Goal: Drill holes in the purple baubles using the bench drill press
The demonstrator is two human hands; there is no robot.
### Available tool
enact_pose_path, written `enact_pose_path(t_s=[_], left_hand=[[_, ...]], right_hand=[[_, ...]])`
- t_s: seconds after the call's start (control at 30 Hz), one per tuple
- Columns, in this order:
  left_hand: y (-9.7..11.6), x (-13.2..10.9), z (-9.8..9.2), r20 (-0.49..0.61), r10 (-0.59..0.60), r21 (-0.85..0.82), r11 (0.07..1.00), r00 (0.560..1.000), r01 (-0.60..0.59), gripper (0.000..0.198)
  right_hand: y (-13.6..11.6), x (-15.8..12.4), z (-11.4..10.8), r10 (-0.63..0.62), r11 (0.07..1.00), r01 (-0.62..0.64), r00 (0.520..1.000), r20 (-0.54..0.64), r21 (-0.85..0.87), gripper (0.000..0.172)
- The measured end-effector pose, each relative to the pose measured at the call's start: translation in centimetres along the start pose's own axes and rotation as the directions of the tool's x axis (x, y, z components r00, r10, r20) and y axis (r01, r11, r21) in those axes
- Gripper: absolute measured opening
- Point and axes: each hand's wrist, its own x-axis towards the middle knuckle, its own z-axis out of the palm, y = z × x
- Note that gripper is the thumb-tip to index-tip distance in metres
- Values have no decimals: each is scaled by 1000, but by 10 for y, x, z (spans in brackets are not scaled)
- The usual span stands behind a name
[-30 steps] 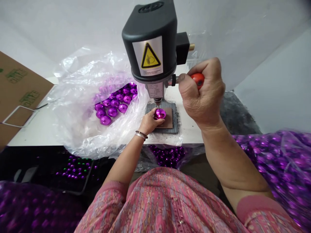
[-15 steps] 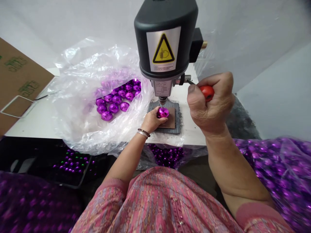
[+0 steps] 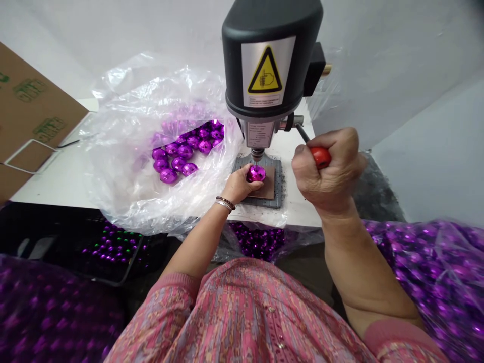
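My left hand grips a shiny purple faceted ball between thumb and fingers. The ball is on a brown board that lies on the grey base of a drill press. Right above the ball is the drill chuck, its bit pointing down at the ball's top; whether the bit has gone in I cannot tell. My right hand is wrapped round the red knob of the press's feed lever, to the right of the machine.
Left of the press, a clear plastic bag lies open with several purple balls in it. A cardboard box stands at the far left. Bags of purple balls lie low on both sides. Dark shavings speckle the white table.
The lever knob and my right hand have come down a little relative to the press. My left hand keeps the ball under the bit. The whole view has shifted slightly.
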Motion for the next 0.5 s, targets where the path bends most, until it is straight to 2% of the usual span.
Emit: enact_pose_path(t_s=[0.23,0.4,0.5], left_hand=[[-1,0,1,4,-12,-32,999,1000,12,66],[-4,0,1,26,-8,-85,996,1000,10,68],[-5,0,1,25,16,-68,998,1000,-14,65]], right_hand=[[6,-10,7,25,1000,-25,999,28,-2,24],[12,-17,14,-66,997,63,995,-77,-50,22],[13,-18,18,-141,990,141,976,-164,-9,15]])
